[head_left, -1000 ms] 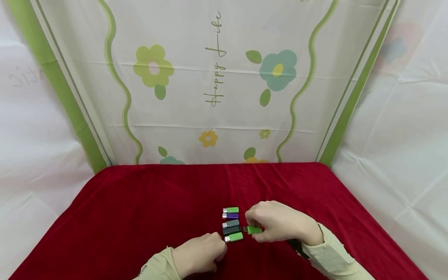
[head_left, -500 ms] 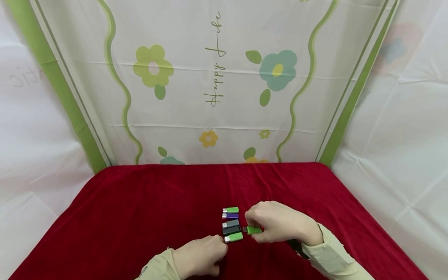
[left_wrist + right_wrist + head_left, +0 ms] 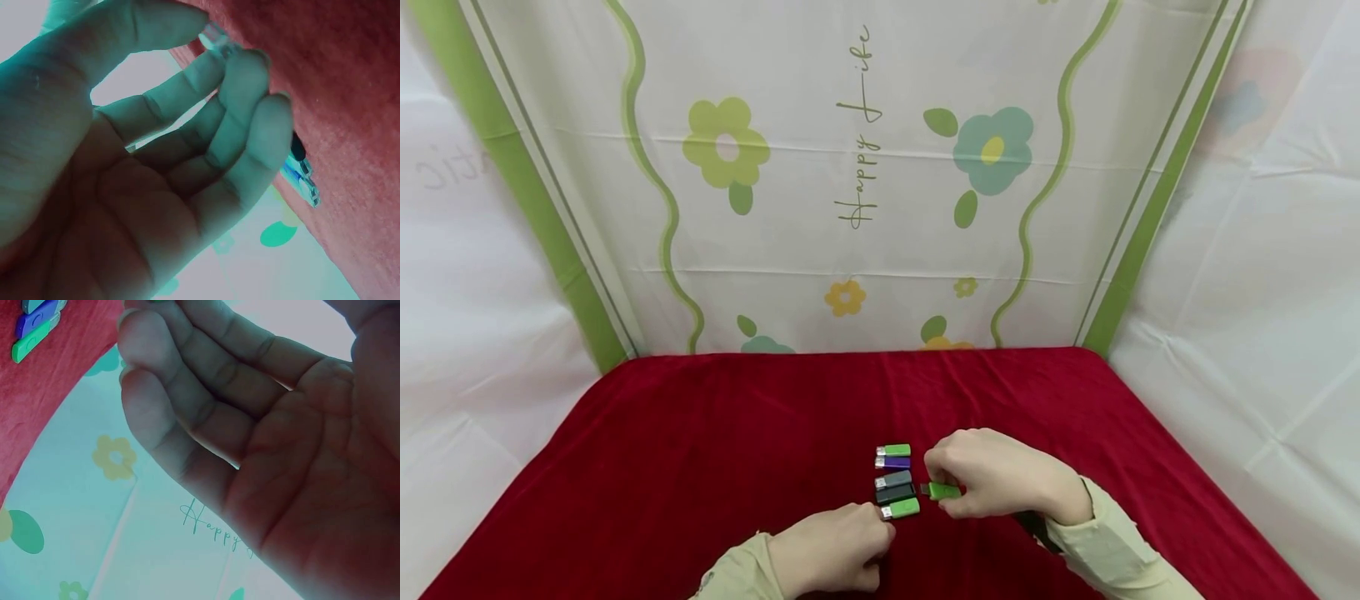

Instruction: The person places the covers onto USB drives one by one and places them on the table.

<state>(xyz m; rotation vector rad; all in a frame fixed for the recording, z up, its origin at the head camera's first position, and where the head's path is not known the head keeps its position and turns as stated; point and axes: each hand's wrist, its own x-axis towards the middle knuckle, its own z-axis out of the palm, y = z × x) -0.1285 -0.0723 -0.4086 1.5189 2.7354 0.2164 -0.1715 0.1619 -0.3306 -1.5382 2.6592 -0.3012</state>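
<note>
A green USB stick (image 3: 942, 491) is pinched between the fingertips of the right hand (image 3: 992, 475), its metal plug pointing toward a small row of USB sticks (image 3: 894, 482) just beside it on the red cloth of the surface (image 3: 700, 450). That row runs from a green stick (image 3: 895, 450) farthest from the person, through a purple one (image 3: 892, 462), a grey one (image 3: 893, 480) and a dark one (image 3: 896, 493), to another green stick (image 3: 901, 508) nearest the person. The left hand (image 3: 831, 548) lies on the cloth next to that nearest green stick, its fingers curled, with thumb and forefinger tips closed on the stick's metal plug end (image 3: 215, 39), as the left wrist view shows. Both sleeves (image 3: 1112, 542) are pale yellow. Behind the surface hangs a flowered backdrop (image 3: 857, 167) with green stripes and the words "Happy Life".
</note>
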